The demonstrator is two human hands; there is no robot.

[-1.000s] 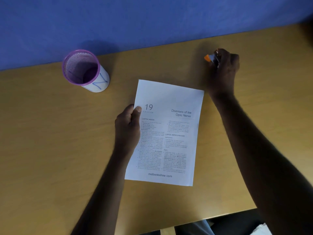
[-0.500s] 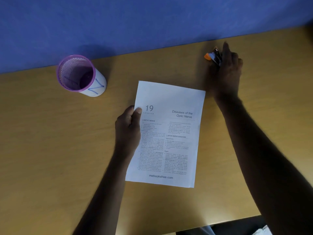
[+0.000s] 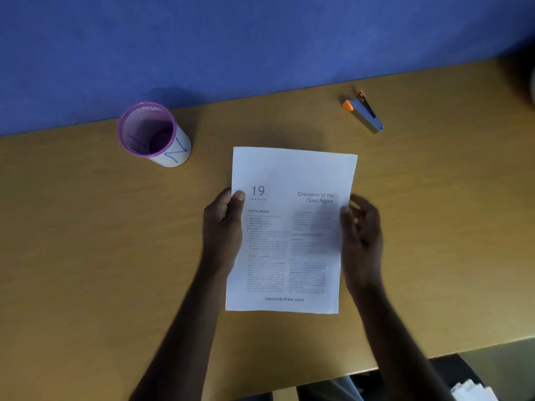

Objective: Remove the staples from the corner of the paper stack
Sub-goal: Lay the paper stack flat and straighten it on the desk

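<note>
A white printed paper stack point(image 3: 292, 221), headed "19" and "Diseases of the Optic Nerve", lies on the wooden desk. My left hand point(image 3: 224, 227) grips its left edge, thumb on top near the "19". At the stack's right edge my right hand point(image 3: 362, 227) is blurred, its fingertips touching the paper and holding nothing else. A blue-grey and orange stapler-like tool point(image 3: 363, 111) lies alone at the back right of the desk, away from both hands. I can make out no staples in the paper's corners.
A purple-rimmed mesh pen cup point(image 3: 153, 134) with a white label stands at the back left. A blue wall runs behind the desk point(image 3: 86, 241). The desk's front edge is at the lower right, with something white below it point(image 3: 474, 389).
My right hand let go of the orange and blue tool at the back right and moved down to the paper's right edge. The left hand kept its hold.
</note>
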